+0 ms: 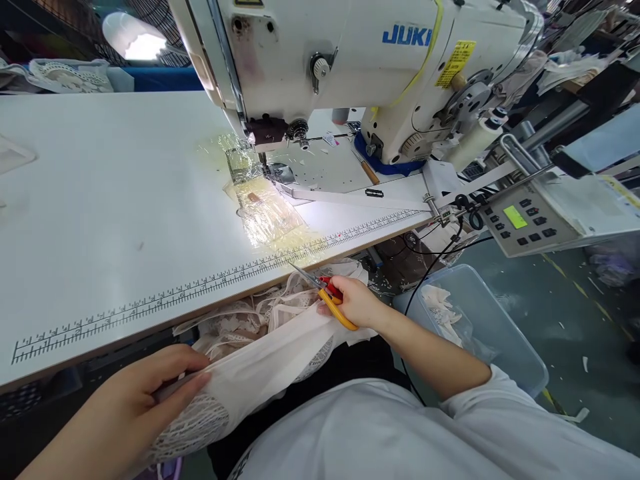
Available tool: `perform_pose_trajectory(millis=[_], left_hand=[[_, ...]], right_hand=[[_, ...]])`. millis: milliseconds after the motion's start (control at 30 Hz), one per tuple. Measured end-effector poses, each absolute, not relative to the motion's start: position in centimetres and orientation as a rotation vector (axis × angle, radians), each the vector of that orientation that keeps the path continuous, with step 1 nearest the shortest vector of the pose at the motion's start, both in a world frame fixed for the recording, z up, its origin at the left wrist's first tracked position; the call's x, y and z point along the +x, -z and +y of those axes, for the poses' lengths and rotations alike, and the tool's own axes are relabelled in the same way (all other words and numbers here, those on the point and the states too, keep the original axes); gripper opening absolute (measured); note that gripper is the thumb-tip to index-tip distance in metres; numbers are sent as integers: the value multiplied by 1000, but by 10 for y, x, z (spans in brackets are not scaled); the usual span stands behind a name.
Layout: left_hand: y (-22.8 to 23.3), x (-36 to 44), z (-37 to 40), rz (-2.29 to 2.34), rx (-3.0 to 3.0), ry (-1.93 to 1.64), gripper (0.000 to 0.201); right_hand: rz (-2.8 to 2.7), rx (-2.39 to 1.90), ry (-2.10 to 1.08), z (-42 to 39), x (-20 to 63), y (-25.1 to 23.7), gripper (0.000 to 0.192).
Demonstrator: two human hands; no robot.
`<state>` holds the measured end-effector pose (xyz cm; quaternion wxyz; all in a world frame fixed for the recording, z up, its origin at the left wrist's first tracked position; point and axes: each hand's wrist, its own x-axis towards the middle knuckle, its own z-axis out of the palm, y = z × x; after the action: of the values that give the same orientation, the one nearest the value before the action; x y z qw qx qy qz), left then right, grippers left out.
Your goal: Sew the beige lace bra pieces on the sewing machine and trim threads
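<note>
My left hand [145, 393] pinches one end of a pale cream lace fabric piece [260, 363] low in front of my lap. My right hand [355, 303] grips the other end of that fabric together with a small thread snip [327, 298] with yellow and red handles, its blades pointing up toward the table edge. The fabric is stretched between both hands, below the front edge of the white sewing table [100, 200]. More lace lies bunched in my lap [240, 320].
A white JUKI sewing machine [350, 60] stands on the table, its needle area over a clear taped patch [265, 213]. A printed ruler [200, 287] runs along the table edge. A control panel [525, 220] sits at right, with a clear plastic bin [500, 340] of fabric pieces below.
</note>
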<state>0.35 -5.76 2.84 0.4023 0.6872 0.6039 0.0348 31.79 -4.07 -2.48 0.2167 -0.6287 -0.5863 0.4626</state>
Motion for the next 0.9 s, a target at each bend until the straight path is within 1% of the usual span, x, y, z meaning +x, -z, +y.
perform_pose_trajectory(millis=[133,400,600,733,900], left_hand=[[-39,13,-61,1549,1694,-140,33],[-42,15,-63,1561,1700,-155,35],[-54,23,-65,1528,1731,-140,34],[-64,25,-70,1491,1766,-153,32],[-79,20,-78,1277,1713,2,28]], right_hand=[[-1592,-1716,-1337,-39,318,23,33],[-1532,-1527,-1388,-41,319,27,23],[-1568,-1373,-1418,-46,324,17,17],[-1739,-1278,-1384,-49,333,7,20],[-2032,-1169,-1264,-70,347,-8,20]])
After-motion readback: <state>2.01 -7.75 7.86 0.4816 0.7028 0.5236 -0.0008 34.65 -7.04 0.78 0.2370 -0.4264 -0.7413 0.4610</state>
